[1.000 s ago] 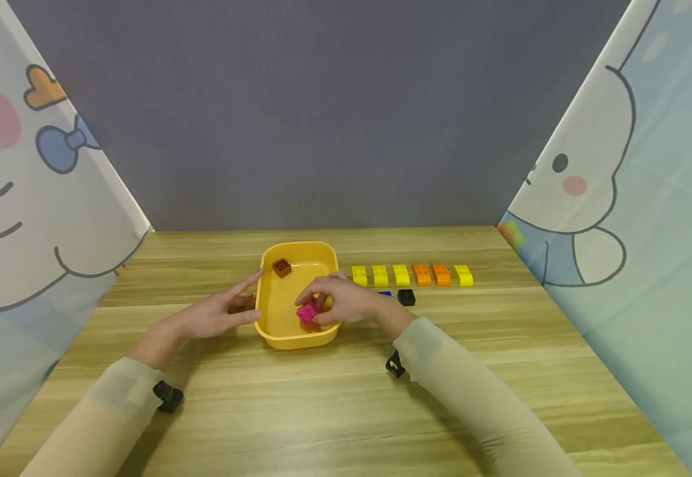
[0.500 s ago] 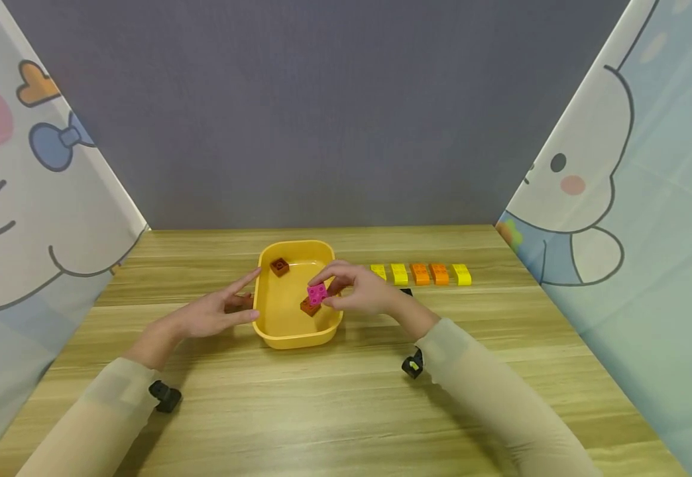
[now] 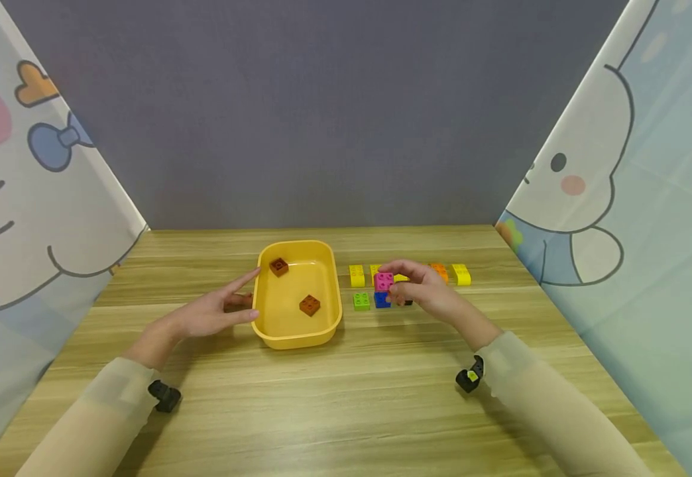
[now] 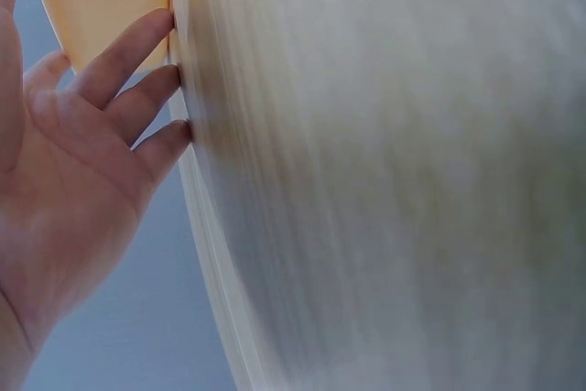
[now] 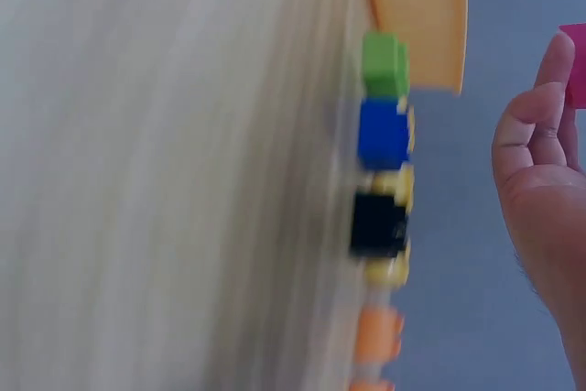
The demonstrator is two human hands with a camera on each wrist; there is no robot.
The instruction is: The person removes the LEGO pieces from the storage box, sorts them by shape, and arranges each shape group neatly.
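Observation:
A pink toy building block (image 3: 384, 281) is pinched between the thumb and fingers of my right hand (image 3: 429, 291). In the head view it overlaps the blue block (image 3: 382, 301); the right wrist view shows it raised above the row. My left hand (image 3: 215, 311) has its fingers spread, fingertips at the left side of the yellow bin (image 3: 296, 342). Inside the bin lie two brown blocks, one (image 3: 278, 267) at the back left corner and another (image 3: 309, 305) nearer the middle. A green block (image 3: 361, 301) stands left of the blue one, and a black block (image 5: 379, 224) right of it.
Behind the green, blue and black blocks runs a row of yellow (image 3: 356, 275) and orange (image 3: 439, 273) blocks, partly hidden by my right hand. The wooden table (image 3: 298, 411) ends at a grey wall (image 3: 322, 119), with printed cloth panels (image 3: 638, 199) on both sides.
My right hand has lifted the pink block out of the bin and carried it right, over the row of blocks. The left hand stays at the bin's side.

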